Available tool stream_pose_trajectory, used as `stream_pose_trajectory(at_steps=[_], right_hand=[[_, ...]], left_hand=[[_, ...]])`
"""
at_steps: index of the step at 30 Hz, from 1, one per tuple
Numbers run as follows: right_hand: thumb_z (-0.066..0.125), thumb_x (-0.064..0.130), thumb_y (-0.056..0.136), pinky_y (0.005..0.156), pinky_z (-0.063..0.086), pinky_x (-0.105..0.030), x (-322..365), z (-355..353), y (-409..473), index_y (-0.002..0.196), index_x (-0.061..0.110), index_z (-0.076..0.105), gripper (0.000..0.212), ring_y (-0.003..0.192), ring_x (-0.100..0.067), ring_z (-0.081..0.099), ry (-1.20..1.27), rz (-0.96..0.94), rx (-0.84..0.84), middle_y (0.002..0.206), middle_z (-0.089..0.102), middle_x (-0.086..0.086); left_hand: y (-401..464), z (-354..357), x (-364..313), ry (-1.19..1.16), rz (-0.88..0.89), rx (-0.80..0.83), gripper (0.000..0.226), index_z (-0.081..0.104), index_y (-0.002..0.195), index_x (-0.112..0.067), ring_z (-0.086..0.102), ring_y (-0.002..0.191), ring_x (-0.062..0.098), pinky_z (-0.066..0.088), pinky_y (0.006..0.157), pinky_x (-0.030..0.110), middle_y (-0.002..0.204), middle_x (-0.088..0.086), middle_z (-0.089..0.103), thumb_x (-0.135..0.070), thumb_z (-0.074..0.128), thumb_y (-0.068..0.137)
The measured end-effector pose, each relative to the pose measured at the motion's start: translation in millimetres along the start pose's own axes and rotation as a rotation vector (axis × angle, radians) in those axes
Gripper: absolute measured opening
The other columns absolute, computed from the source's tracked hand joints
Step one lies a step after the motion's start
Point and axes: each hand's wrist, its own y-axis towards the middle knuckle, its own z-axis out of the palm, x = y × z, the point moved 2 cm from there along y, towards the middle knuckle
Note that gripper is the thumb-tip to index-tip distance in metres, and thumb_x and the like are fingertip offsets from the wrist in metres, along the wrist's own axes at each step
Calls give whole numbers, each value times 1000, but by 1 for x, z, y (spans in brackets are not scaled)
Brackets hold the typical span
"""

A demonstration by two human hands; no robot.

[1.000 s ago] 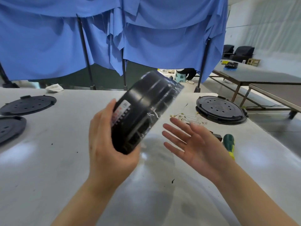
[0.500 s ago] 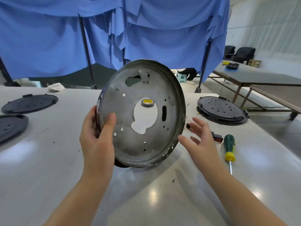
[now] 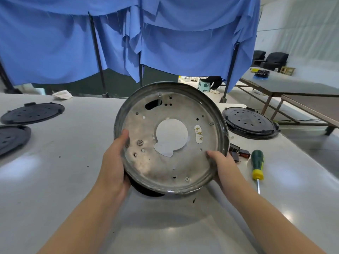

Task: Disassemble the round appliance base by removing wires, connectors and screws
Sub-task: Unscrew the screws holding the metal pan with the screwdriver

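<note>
1. The person is holding the round appliance base (image 3: 170, 138) up off the white table (image 3: 55, 180), tilted so its metal inside is facing the camera, roughly in the middle of the view.

2. The left hand (image 3: 114, 160) is gripping the left rim, with the thumb lying over onto the metal plate and the fingers wrapping behind. The right hand (image 3: 220, 165) is gripping the lower right rim the same way, thumb on the inside face.

3. As for what looks done: the large middle opening is showing only the table through it, and no wires or connectors are hanging from the plate itself. A few small black and red parts (image 3: 238, 154) are lying on the table just beside the right hand, which I judge to be connectors already taken out. Thin yellowish wires are showing through the oblong slot (image 3: 198, 133), but they seem to be lying on the table behind.

4. As for what looks left: several screws are sitting in the plate, among them a large one (image 3: 140, 143) near the left thumb and smaller ones (image 3: 187, 179) near the lower rim and upper rim. A black part is showing under the lower left edge, so the base is probably not fully apart.

5. The screwdriver (image 3: 257, 165) is lying on the table to the right, untouched. Three black round covers (image 3: 250, 121) are resting on the table, two at the left and one at the right.
</note>
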Motion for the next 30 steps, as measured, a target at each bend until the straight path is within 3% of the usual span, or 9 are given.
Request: stream_pose_trajectory(at_steps=[4, 9, 13, 15, 17, 19, 21, 24, 30], right_hand=[[44, 17, 92, 78, 45, -40, -1, -4, 1, 95, 7, 55, 16, 83, -26, 52, 34, 56, -62, 90, 53, -12], [40, 20, 93, 79, 44, -39, 0, -7, 3, 99, 12, 56, 19, 87, -25, 50, 51, 20, -93, 94, 52, -12], [40, 22, 94, 76, 50, -37, 1, -8, 3, 84, 13, 64, 28, 87, -25, 60, 11, 28, -121, 89, 66, -11], [41, 23, 94, 83, 51, -40, 0, -9, 4, 90, 15, 62, 23, 97, -29, 60, -12, 42, -137, 99, 65, -12], [42, 25, 94, 100, 45, -50, -2, -11, 6, 94, 21, 55, 13, 110, -35, 56, -70, 68, -154, 104, 59, -10], [44, 24, 92, 103, 41, -52, -2, -12, 8, 95, 22, 50, 7, 110, -34, 53, -124, 69, -162, 102, 54, -7], [44, 21, 93, 90, 44, -41, -2, -14, 10, 97, 18, 49, 8, 98, -22, 53, -223, 32, -179, 106, 53, -10], [44, 15, 93, 60, 30, -27, 0, -17, 12, 92, 12, 50, 7, 76, -8, 43, -390, -46, -199, 109, 48, -11], [50, 14, 88, 72, 35, -31, -1, -15, 12, 92, 18, 49, 6, 94, -21, 45, -487, -113, -160, 115, 46, -9]], left_hand=[[2, -2, 3, 56, -31, 35, 28, 80, 82, -24, 74, 83, 19, 58, 62, 29, 90, 3, 77, -31, 54, 88], [-1, 0, 4, 281, 12, 38, 46, 65, 120, -24, 68, 104, 22, 54, 86, 40, 112, 2, 72, -29, 63, 74], [-4, 3, 5, 515, 148, -64, 79, 29, 147, -35, 51, 120, 2, 43, 90, 18, 141, -18, 46, -17, 70, 81], [-5, 3, 10, 606, 186, -73, 87, 18, 150, -37, 43, 127, 1, 39, 93, 15, 144, -21, 36, -11, 68, 85], [-5, 4, 14, 699, 208, -59, 86, 19, 149, -38, 42, 130, 5, 39, 104, 25, 144, -19, 38, -5, 66, 84], [-4, 3, 17, 726, 195, -48, 83, 25, 145, -38, 49, 120, 3, 42, 95, 20, 125, -30, 45, 2, 61, 82], [-1, 2, 18, 686, 167, -41, 80, 29, 143, -36, 54, 109, -7, 43, 81, 11, 112, -36, 45, 7, 57, 82], [4, -3, 17, 642, 163, -51, 75, 37, 138, -35, 55, 110, -5, 47, 85, 18, 113, -32, 51, 12, 54, 82], [8, -8, 14, 608, 175, -87, 72, 44, 135, -30, 56, 113, 0, 49, 86, 25, 116, -28, 55, 13, 50, 78]])
